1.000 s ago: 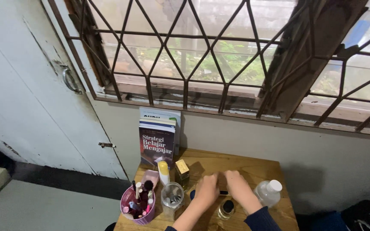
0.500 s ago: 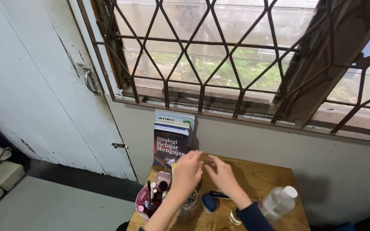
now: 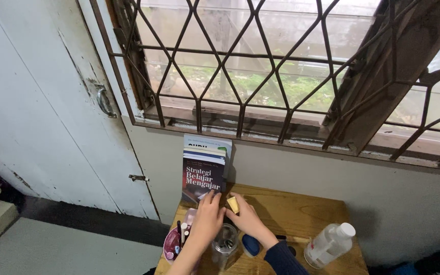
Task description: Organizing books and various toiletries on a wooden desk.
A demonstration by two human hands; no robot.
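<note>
Both hands have moved back toward the books since a moment ago, and they sit lower on the table now. The left hand [image 3: 207, 220] lies with its fingers spread flat, and its tips touch the front book [image 3: 202, 178]. The right hand [image 3: 247, 219] has its fingers curled around a small gold box [image 3: 234, 204], which sits between the two hands, just in front of the books.

There are two hands, one gold box, about three books standing up, one pink cup [image 3: 171, 247], one clear jar [image 3: 224, 247], one blue thing [image 3: 251, 245] and one clear bottle [image 3: 327, 245] with a white cap.

The table [image 3: 301, 214] is small and made of brown wood. It stands against a grey wall under a window with brown metal bars [image 3: 240, 66]. A white door [image 3: 42, 102] is on the left.

The pink cup holds brushes and little sticks. The clear jar has small dark things at the bottom; I cannot tell what they are.
</note>
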